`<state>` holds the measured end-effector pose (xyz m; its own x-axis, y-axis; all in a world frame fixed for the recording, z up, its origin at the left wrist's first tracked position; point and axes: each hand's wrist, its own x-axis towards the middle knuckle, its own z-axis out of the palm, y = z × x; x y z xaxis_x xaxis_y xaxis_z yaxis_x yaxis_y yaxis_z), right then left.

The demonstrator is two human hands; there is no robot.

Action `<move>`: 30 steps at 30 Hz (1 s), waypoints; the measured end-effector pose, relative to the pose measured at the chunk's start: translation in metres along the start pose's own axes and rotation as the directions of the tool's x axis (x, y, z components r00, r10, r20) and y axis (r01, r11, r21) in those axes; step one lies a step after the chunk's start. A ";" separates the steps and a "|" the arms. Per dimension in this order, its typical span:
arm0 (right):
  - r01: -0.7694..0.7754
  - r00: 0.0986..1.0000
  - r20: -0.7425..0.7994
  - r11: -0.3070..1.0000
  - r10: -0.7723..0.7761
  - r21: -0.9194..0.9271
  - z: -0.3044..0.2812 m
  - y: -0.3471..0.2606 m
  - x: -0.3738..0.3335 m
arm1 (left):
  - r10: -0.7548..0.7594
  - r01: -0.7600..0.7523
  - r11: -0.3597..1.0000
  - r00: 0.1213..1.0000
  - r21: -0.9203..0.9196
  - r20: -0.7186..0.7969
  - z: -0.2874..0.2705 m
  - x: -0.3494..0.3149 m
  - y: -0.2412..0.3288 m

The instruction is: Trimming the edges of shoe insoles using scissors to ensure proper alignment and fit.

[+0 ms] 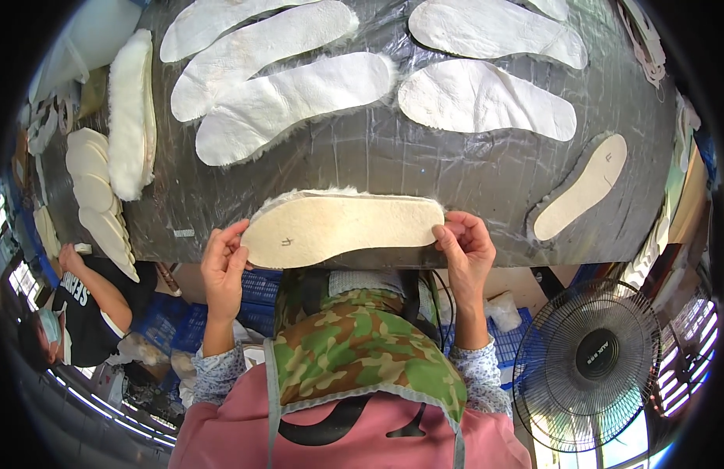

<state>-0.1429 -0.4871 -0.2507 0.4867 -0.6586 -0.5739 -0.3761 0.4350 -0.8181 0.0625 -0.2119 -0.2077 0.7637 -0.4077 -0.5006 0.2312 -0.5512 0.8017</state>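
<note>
Held a cream, fleece-edged insole point(342, 228) at the near edge of the table point(471, 176), pinching its left end with fingertips of the left hand point(223, 270), its right end with those of the right hand point(466, 250). Lower down, saw blue crates point(260, 289), with a pale bag point(503, 311) at one; could not fully make out their contents.

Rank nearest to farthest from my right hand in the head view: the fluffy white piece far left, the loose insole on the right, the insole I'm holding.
1. Held insole: right end in your right hand.
2. Loose insole: right of that hand.
3. Fluffy white piece: far left.
</note>
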 end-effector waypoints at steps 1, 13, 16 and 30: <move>0.001 1.000 -0.002 1.000 -0.001 -0.012 0.000 0.001 0.000 | 0.001 -0.001 1.000 1.000 0.001 0.002 0.000 0.000 -0.002; 0.000 1.000 -0.029 0.994 -0.004 -0.109 0.004 0.004 0.001 | 0.006 -0.006 1.000 1.000 0.030 -0.024 0.003 0.001 -0.005; 0.001 1.000 -0.004 0.996 -0.001 -0.088 0.010 0.002 0.002 | -0.008 0.010 0.998 0.999 0.063 -0.042 0.000 0.000 0.000; 0.009 1.000 -0.023 0.981 -0.013 -0.195 0.006 0.007 0.002 | 0.053 -0.040 0.984 0.996 0.176 -0.070 0.004 0.005 -0.007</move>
<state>-0.1398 -0.4814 -0.2582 0.4734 -0.6782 -0.5620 -0.5185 0.3012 -0.8003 0.0626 -0.2127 -0.2173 0.8153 -0.3846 -0.4329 0.0904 -0.6538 0.7512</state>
